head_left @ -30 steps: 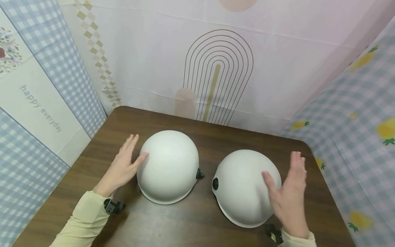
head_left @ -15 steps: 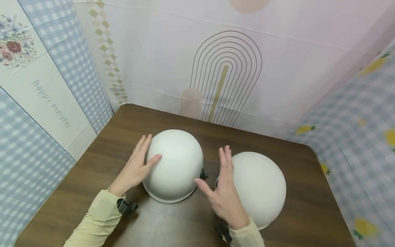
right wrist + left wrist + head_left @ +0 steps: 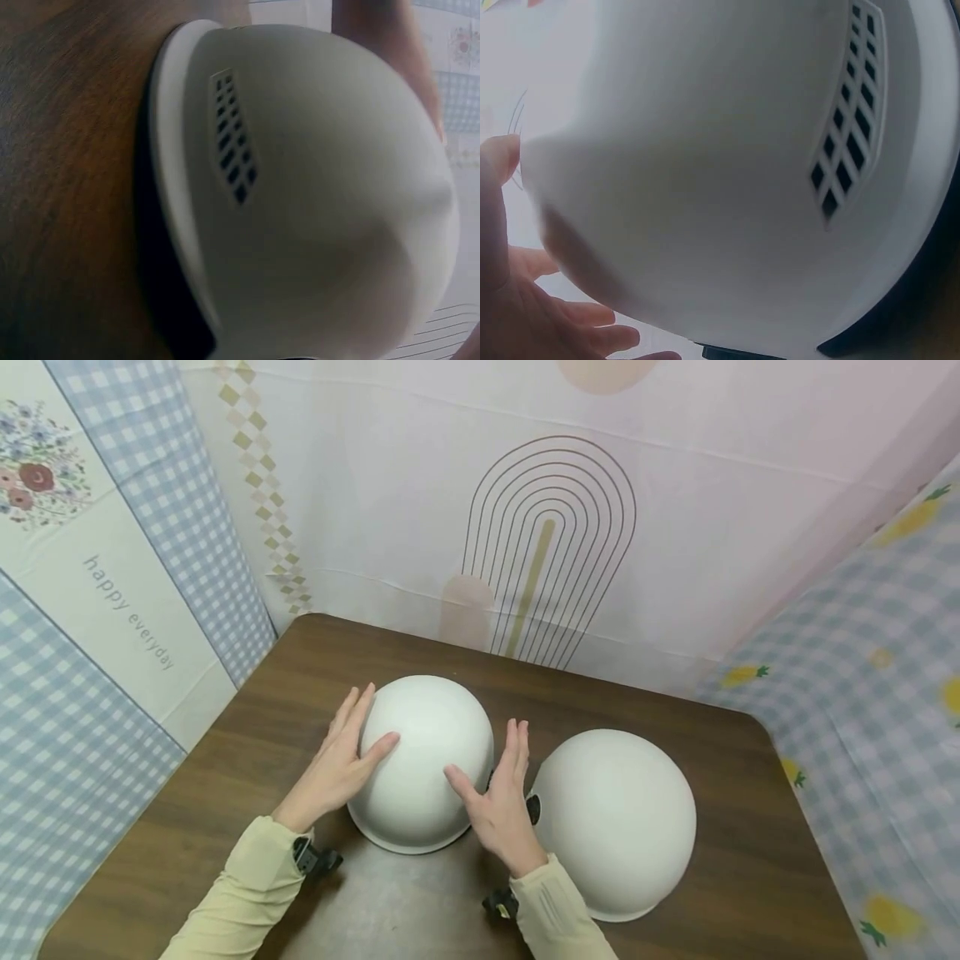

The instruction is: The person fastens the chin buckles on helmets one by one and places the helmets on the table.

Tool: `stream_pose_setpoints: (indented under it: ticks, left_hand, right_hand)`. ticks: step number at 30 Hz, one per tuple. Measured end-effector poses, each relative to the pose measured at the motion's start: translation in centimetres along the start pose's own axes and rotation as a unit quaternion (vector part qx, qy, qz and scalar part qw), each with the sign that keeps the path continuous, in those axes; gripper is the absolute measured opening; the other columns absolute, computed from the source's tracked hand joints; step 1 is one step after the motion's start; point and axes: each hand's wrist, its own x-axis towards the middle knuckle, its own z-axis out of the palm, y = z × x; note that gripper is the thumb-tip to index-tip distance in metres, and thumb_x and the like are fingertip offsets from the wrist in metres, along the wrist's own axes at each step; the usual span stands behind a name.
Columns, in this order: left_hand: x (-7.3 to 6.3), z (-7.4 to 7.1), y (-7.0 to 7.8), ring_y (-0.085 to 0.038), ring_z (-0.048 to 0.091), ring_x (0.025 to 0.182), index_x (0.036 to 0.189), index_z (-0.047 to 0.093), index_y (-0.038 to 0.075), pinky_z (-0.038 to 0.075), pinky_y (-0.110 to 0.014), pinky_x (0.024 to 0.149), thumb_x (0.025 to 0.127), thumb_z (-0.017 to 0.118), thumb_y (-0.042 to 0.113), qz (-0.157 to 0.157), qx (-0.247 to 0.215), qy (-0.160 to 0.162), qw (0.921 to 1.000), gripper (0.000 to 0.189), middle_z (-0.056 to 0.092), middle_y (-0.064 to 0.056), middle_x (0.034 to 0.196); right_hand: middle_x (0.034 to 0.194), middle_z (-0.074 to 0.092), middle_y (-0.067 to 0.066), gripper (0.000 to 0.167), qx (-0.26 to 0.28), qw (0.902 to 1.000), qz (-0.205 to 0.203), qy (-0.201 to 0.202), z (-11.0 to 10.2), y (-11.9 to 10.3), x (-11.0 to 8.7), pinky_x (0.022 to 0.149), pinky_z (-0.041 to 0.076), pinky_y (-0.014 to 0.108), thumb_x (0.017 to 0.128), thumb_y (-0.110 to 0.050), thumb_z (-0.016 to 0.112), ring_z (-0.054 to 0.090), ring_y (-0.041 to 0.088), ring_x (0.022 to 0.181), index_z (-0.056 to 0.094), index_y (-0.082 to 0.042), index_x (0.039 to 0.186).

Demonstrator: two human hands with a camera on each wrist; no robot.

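Two white helmets rest dome-up on a brown wooden table (image 3: 420,910). At the left helmet's (image 3: 423,752) left side is my left hand (image 3: 333,772), fingers straight along the shell and thumb over its front. My right hand (image 3: 498,814) is upright between the two helmets, thumb extended toward the left helmet's right side, palm facing it. Slotted vents (image 3: 847,124) and a rim show on this helmet in the left wrist view; vents (image 3: 236,139) show in the right wrist view too. The right helmet (image 3: 618,818) has a black round piece (image 3: 533,809) on its left edge, just behind my right hand.
A pale printed cloth (image 3: 375,485) hangs behind the table. Blue checked cloths close off the left (image 3: 67,693) and right (image 3: 862,760) sides. Each wrist carries a small black camera.
My right hand has swung left, from the right helmet's far side to the left helmet's right side. My left hand has come closer to the left helmet. The head view has shifted slightly.
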Motion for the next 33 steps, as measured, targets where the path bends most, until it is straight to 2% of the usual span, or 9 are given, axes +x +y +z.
stream_pose_setpoints:
  ticks: [6, 16, 28, 33]
  left_hand:
    - [0.2, 0.1, 0.0, -0.042, 0.007, 0.145, 0.156, 0.006, 0.035, 0.018, -0.073, 0.101, 0.095, 0.051, 0.056, -0.006, -0.015, -0.004, 0.9999, 0.079, -0.003, -0.009, 0.162]
    - [0.4, 0.3, 0.1, -0.037, 0.007, 0.146, 0.157, 0.007, 0.033, 0.019, -0.073, 0.102, 0.096, 0.051, 0.055, -0.003, -0.021, -0.005, 0.9998, 0.079, -0.002, -0.009, 0.162]
    - [0.5, 0.9, 0.0, -0.041, 0.012, 0.144, 0.157, 0.006, 0.032, 0.022, -0.071, 0.102, 0.095, 0.053, 0.054, -0.005, -0.025, -0.005, 0.9997, 0.081, 0.002, -0.014, 0.161]
    - [0.5, 1.2, -0.1, -0.048, 0.020, 0.140, 0.157, 0.005, 0.034, 0.026, -0.071, 0.100, 0.092, 0.057, 0.056, -0.011, -0.028, -0.005, 0.9995, 0.085, 0.003, -0.016, 0.160]
  right_hand:
    - [0.161, -0.009, 0.001, 0.107, 0.012, 0.9994, 0.033, -0.004, 0.6, 0.7, 0.5, 0.107, 0.025, 0.061, 0.082, -0.071, 0.058, 0.004, 0.029, 0.147, -0.005, -0.027, 0.156]
    - [0.161, -0.007, 0.011, 0.107, 0.027, 0.9973, 0.063, -0.025, 1.1, 1.3, 1.1, 0.111, 0.019, 0.057, 0.085, -0.070, 0.056, 0.003, 0.031, 0.147, -0.003, -0.017, 0.157]
    - [0.160, -0.001, 0.021, 0.109, 0.035, 0.9930, 0.095, -0.061, 1.5, 1.6, 1.2, 0.113, 0.015, 0.057, 0.087, -0.069, 0.053, 0.004, 0.038, 0.146, -0.003, -0.004, 0.155]
    - [0.159, 0.005, 0.022, 0.103, 0.042, 0.9924, 0.091, -0.071, 1.5, 1.6, 1.2, 0.112, 0.019, 0.056, 0.089, -0.066, 0.052, 0.012, 0.037, 0.145, 0.001, -0.007, 0.156]
